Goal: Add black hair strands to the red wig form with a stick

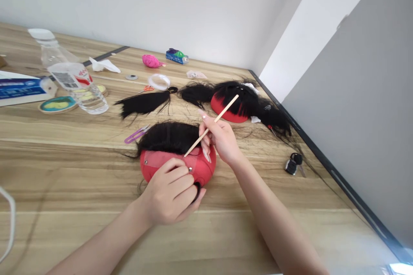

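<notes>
A red rounded form (204, 166) lies on the wooden table, its far side covered by black hair (169, 136) and a paler mesh strip with pins along its near side. My left hand (174, 191) rests against the near side of the form, fingers curled round a dark strand of hair. My right hand (219, 137) pinches a thin wooden stick (227, 108), whose lower tip meets the mesh near the hair's edge. Purple thread snips (135, 135) lie just left of the hair.
Behind are a second red form (227, 111) with black hair, a hair bundle (145, 102), a tape roll (158, 81) and pink yarn (151, 61). A bottle (77, 77) stands tilted-looking at left; keys (293, 164) lie right.
</notes>
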Tool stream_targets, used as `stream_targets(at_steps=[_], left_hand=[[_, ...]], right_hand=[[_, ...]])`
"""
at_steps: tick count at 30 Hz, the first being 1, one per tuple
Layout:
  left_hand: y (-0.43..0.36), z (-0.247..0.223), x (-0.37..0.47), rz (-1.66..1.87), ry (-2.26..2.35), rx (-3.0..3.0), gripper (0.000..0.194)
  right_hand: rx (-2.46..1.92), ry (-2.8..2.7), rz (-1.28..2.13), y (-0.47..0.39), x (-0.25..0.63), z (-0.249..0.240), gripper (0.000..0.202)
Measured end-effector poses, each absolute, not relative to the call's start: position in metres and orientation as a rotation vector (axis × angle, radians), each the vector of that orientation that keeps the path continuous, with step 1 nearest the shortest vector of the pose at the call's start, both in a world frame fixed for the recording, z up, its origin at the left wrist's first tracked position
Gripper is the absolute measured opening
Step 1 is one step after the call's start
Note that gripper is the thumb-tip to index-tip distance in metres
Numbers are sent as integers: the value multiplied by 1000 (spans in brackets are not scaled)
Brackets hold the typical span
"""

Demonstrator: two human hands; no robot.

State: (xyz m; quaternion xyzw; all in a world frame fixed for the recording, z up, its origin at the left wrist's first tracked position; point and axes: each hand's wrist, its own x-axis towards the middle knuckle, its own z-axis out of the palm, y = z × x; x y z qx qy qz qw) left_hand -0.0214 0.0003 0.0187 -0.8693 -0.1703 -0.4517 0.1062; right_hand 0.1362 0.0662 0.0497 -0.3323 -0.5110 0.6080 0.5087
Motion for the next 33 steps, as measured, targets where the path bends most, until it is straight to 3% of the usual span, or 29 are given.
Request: stream_targets(at_steps=[33], left_hand=[[-1,19,-21,-1342,-573,-2526,27]], right_hand=[[-816,-1183,1444,67,134,48,47]])
